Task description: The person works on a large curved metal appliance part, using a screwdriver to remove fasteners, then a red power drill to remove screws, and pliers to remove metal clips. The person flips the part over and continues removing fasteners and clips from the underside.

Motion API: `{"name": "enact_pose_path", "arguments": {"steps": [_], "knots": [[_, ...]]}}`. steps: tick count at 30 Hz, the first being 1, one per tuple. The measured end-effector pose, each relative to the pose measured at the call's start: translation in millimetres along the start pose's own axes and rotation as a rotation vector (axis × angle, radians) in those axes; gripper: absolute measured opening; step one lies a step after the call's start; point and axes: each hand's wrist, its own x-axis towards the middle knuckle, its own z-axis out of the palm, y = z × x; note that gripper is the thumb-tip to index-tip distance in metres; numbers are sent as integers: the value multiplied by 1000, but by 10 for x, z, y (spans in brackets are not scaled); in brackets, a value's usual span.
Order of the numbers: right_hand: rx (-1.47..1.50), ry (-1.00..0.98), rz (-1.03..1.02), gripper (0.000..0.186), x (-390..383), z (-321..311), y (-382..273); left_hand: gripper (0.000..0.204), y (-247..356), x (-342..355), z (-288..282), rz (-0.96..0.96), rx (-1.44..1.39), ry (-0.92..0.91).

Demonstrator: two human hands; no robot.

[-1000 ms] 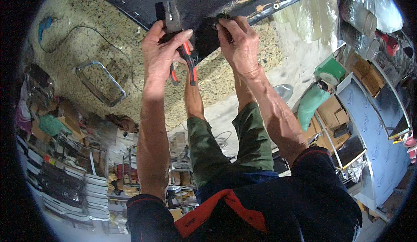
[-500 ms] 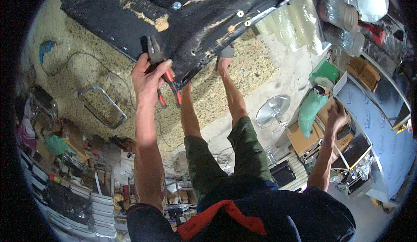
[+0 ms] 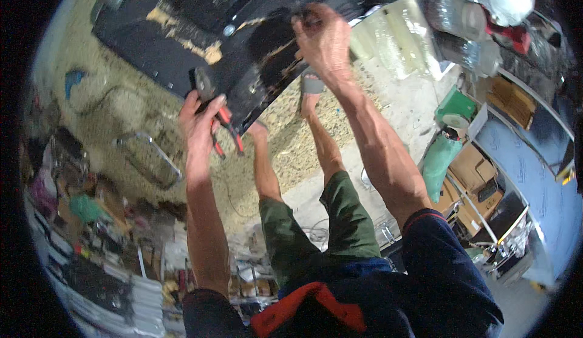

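A large black-covered piece [image 3: 136,37] spans the top of the view. Its cover is torn in places, baring tan material, and several shiny round metal fasteners dot it. Pliers with red and black handles [image 3: 228,122] are in my left hand [image 3: 197,119], which is closed round them at the piece's near edge. The pliers' jaws point away from me over the black surface. My right hand [image 3: 328,41] is over the right part of the piece, near a torn strip. Its fingers are curled together, and their tips lie in shadow, so anything between them is hidden.
A speckled mat [image 3: 291,137] lies under my feet. A bent metal frame [image 3: 155,146] and a cable lie on the left. To the right are plastic-wrapped rolls [image 3: 452,19], a green box [image 3: 456,104], cardboard [image 3: 477,165] and a blue-topped bench [image 3: 516,150]. Cluttered shelving fills the lower left.
My right hand has come from the far right, beside the cardboard, up onto the black piece. My left hand has shifted slightly left and down, still holding the pliers.
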Motion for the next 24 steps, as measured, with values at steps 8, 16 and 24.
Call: {"name": "enact_pose_path", "arguments": {"steps": [8, 16, 24], "knots": [[515, -988, 435, 49, -1700, -496, -576, 15, 15, -631, 712, -184, -408, 56], [818, -857, 945, 29, -2045, -692, -531, 20, -112, -787, 992, -326, -390, 25], [1170, -853, 1182, 36, -1717, -782, -557, 16, -255, -654, 946, -362, -408, 34]]}}
